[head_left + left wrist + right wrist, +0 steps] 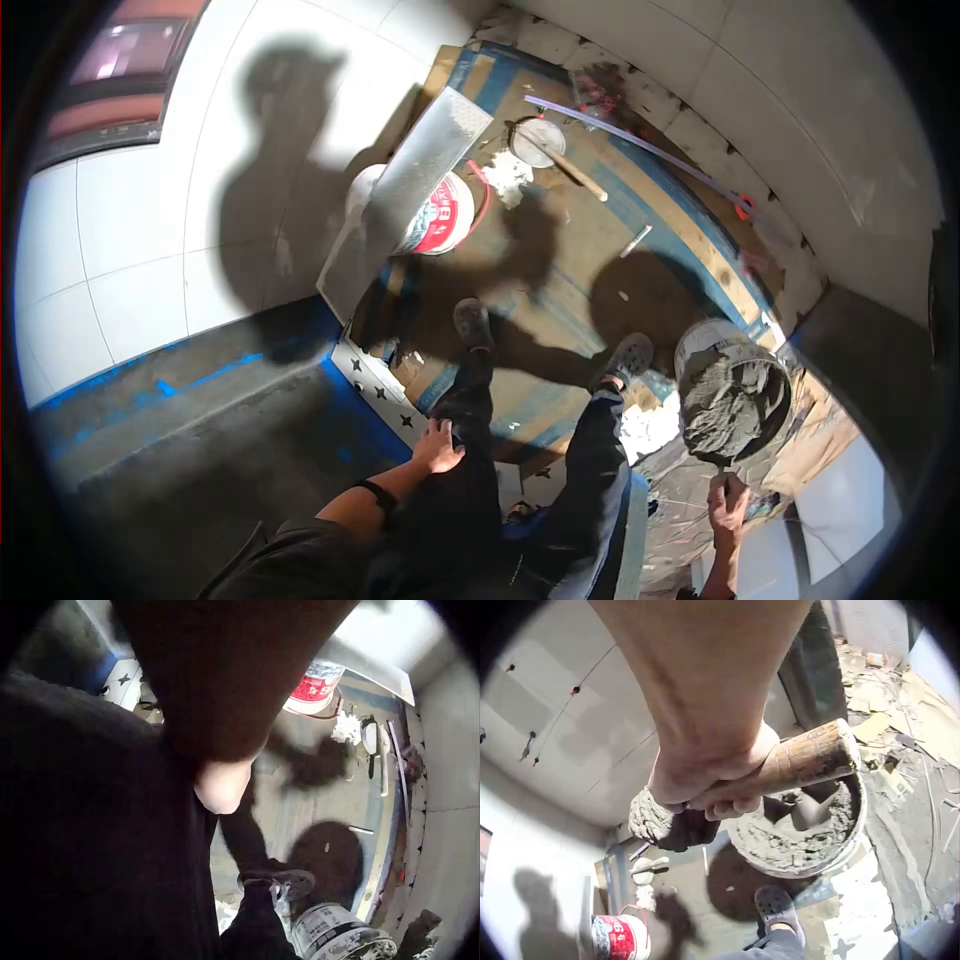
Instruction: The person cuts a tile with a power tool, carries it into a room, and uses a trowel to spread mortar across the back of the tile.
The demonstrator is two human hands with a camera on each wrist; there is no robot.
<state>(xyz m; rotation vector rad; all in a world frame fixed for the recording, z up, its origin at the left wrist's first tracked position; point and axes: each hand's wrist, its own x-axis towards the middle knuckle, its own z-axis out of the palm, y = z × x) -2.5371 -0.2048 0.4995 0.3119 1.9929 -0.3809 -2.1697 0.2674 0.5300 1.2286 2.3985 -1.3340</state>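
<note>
My right hand (728, 500) grips the wooden handle (810, 759) of a trowel. A thick lump of wet grey mortar (656, 821) covers its blade, which is mostly hidden. In the head view the hand is just in front of a bucket (702, 342) of grey mortar. From the right wrist, the bucket (864, 817) appears below and to the right of the load, its mortar scooped out in the middle. My left hand (438, 447) rests on my left thigh and holds nothing; the left wrist view shows only part of that hand (223, 787).
A red-and-white bucket (447, 218) stands at the left by a large pale tile (455, 118). A wooden-handled tool lies across a round pail (540, 150). A long purple strip (640, 138) runs near the wall. My shoes (630, 358) stand on the board-covered floor, with torn cardboard (815, 440) at right.
</note>
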